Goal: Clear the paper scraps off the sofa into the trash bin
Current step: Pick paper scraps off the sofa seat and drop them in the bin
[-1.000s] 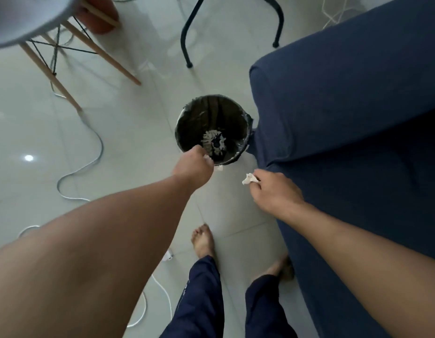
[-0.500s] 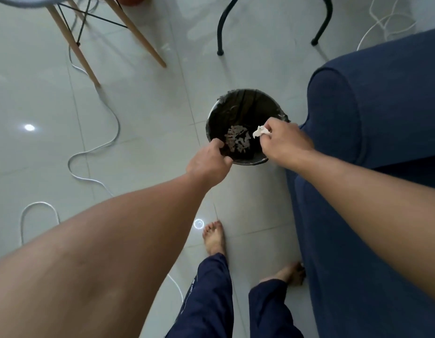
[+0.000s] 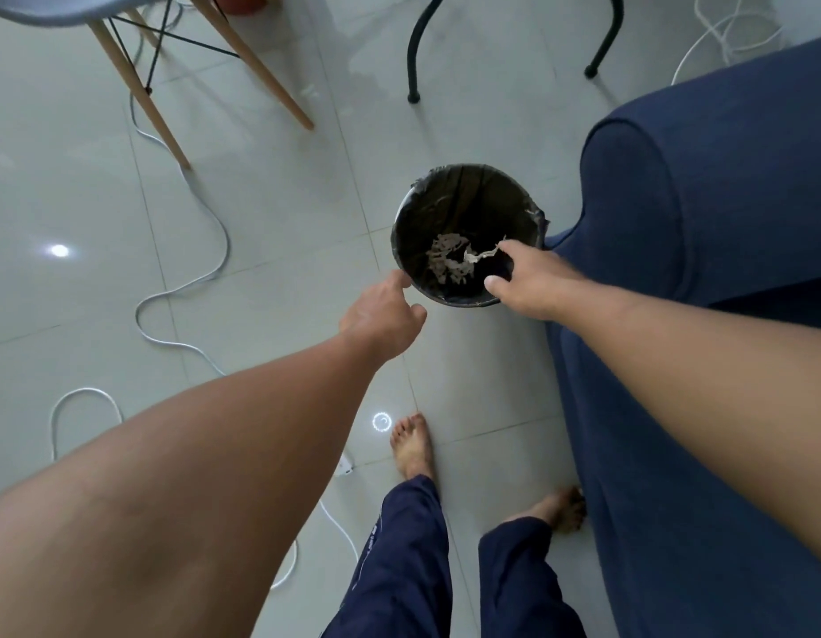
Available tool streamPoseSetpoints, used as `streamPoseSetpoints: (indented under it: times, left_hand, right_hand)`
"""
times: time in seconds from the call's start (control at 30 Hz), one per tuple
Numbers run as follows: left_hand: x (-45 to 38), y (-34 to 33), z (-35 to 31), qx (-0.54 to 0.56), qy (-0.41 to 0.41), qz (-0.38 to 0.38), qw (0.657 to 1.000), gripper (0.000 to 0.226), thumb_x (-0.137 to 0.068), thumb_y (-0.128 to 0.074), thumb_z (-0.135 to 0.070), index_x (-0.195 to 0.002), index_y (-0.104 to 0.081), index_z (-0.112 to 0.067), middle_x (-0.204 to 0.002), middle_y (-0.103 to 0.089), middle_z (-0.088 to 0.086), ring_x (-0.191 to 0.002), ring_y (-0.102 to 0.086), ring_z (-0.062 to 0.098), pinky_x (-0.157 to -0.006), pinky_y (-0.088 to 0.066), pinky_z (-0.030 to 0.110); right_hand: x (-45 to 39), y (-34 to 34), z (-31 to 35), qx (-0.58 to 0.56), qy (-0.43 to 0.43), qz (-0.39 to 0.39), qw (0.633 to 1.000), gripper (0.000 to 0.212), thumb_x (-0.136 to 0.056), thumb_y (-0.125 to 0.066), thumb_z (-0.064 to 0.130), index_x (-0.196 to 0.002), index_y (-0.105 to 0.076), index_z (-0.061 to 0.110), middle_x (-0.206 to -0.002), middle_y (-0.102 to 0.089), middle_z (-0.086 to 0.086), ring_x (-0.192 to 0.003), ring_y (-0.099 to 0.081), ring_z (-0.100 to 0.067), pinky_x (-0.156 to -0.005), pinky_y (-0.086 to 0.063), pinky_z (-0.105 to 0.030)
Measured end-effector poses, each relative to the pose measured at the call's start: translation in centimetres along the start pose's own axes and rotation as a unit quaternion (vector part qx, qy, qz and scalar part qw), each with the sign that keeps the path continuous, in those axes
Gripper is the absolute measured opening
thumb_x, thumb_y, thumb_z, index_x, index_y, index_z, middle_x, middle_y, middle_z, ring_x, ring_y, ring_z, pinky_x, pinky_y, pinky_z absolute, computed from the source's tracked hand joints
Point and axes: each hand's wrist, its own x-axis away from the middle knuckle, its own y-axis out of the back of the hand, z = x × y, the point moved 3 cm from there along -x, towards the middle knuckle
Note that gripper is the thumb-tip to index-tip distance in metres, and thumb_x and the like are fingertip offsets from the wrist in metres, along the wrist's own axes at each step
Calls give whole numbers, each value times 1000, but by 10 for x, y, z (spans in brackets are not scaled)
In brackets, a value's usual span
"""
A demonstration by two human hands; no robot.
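A round trash bin [image 3: 468, 195] with a black liner stands on the tiled floor against the arm of the dark blue sofa [image 3: 722, 200]. A heap of pale paper scraps [image 3: 445, 264] lies at its bottom. My right hand [image 3: 533, 283] hovers over the bin's near right rim with its fingers spread. A white paper scrap [image 3: 480, 257] is just off its forefinger, inside the bin's mouth. My left hand [image 3: 381, 313] is by the bin's near left rim, loosely open and holding nothing, its forefinger almost at the rim.
A chair with wooden legs [image 3: 137, 89] stands at the back left and black metal legs [image 3: 415, 62] behind the bin. White cables [image 3: 187, 287] snake over the floor on the left. My bare feet [image 3: 413, 446] stand close to the sofa's front.
My right hand carried the scrap from the sofa's edge over the bin and spread its fingers, and the scrap is leaving it. My left hand uncurled and stays beside the rim.
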Motion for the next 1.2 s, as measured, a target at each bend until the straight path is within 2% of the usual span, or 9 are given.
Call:
streamPoseSetpoints:
  times: [0.17,0.27,0.4,0.43,0.57,0.73,0.83,1.0,1.2]
  left_hand:
    - [3,-7,-24,-30,-46,5,998,50,-92,-51,-37,-141,-47,-30,-118,-67,-4,-111,-62,23,-88,-55,42]
    - [6,-14,-42,-64,-76,13,995,50,-93,-51,-36,-143,-46,-28,-119,-66,-2,-110,-61,25,-77,-49,36]
    - [16,-24,-65,-117,-108,34,987,49,-94,-50,-37,-142,-47,-28,-123,-63,0,-107,-62,28,-73,-45,35]
    - [20,-26,-71,-128,-113,42,984,49,-94,-50,-36,-142,-47,-28,-123,-64,1,-106,-62,28,-72,-46,35]
    - [43,-46,-100,-164,-148,75,972,50,-93,-50,-35,-142,-46,-31,-123,-65,0,-105,-64,28,-72,-48,36]
    - [70,-85,-150,-197,-184,106,957,50,-91,-51,-36,-141,-47,-35,-123,-68,0,-105,-66,28,-87,-56,41]
    - [89,-110,-185,-214,-205,120,947,48,-93,-50,-34,-141,-48,-31,-124,-66,4,-107,-65,32,-86,-52,37]
    - [119,-139,-236,-259,-253,136,922,41,-95,-45,-35,-135,-51,-29,-125,-66,9,-105,-64,37,-86,-53,43]
    - [154,-174,-289,-310,-273,122,903,44,-97,-49,-34,-140,-49,-29,-129,-63,9,-110,-62,35,-84,-50,41]
  right_hand:
    - [19,-35,-36,-64,-29,37,997,79,-89,-66,62,-159,-37,38,-150,-59,-1,-139,-53,-29,-110,-48,-47]
    - [31,-51,-57,-93,-53,43,993,81,-83,-68,68,-154,-42,42,-143,-64,-1,-133,-59,-28,-108,-50,-46]
    - [56,-64,-86,-129,-72,37,988,67,-89,-65,65,-149,-46,42,-110,-70,12,-120,-62,-21,-103,-52,-48]
    - [62,-66,-94,-136,-77,33,987,65,-90,-64,64,-149,-45,43,-108,-69,13,-118,-62,-21,-102,-52,-49]
    - [92,-64,-130,-145,-102,-4,984,61,-94,-55,62,-150,-39,45,-116,-69,12,-113,-63,-22,-96,-53,-49]
    - [130,-47,-186,-161,-133,-51,977,57,-99,-53,58,-152,-38,42,-125,-68,8,-117,-63,-25,-97,-54,-48]
    - [154,-41,-230,-193,-161,-82,964,59,-100,-52,58,-154,-37,40,-131,-66,5,-118,-63,-27,-96,-55,-48]
    - [193,-32,-301,-259,-202,-132,935,59,-99,-52,61,-152,-38,39,-120,-67,4,-105,-66,-24,-87,-58,-48]
    - [250,-37,-380,-288,-249,-154,912,59,-99,-51,62,-151,-38,38,-124,-66,5,-109,-66,-25,-91,-57,-48]
